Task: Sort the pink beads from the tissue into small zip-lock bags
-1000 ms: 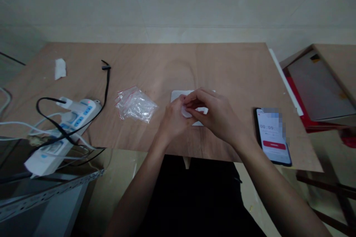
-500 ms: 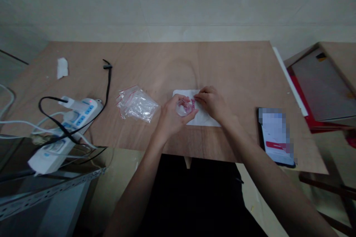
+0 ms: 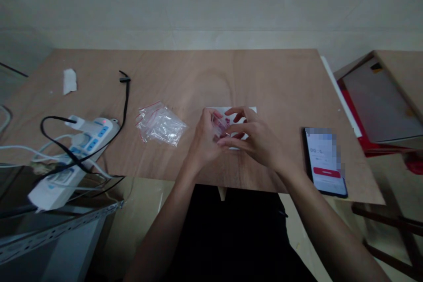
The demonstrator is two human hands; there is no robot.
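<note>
My left hand (image 3: 205, 137) is closed round a small, clear plastic bag (image 3: 219, 127), its fingers curled about the side. The bag is partly hidden by both hands. My right hand (image 3: 253, 134) is close against it from the right, fingers curved and spread apart, the thumb and fingertips at the bag's edge. Whether they touch it is hard to tell. Under the hands lies a white sheet (image 3: 253, 110), mostly covered. Small pink-red pieces (image 3: 228, 120) show between the hands, too small to make out.
Flat clear zip bags (image 3: 165, 125) with red strips lie in a pile left of my hands. A phone (image 3: 325, 163) with a lit screen is at the right front edge. A power strip (image 3: 90, 145) with tangled cables sits at the left; a white paper scrap (image 3: 69, 81) lies behind it.
My right hand has moved from the sheet toward the left hand, and its pinched fingers have spread beside the bag. The bag has tilted in my left hand. The whole view has shifted slightly.
</note>
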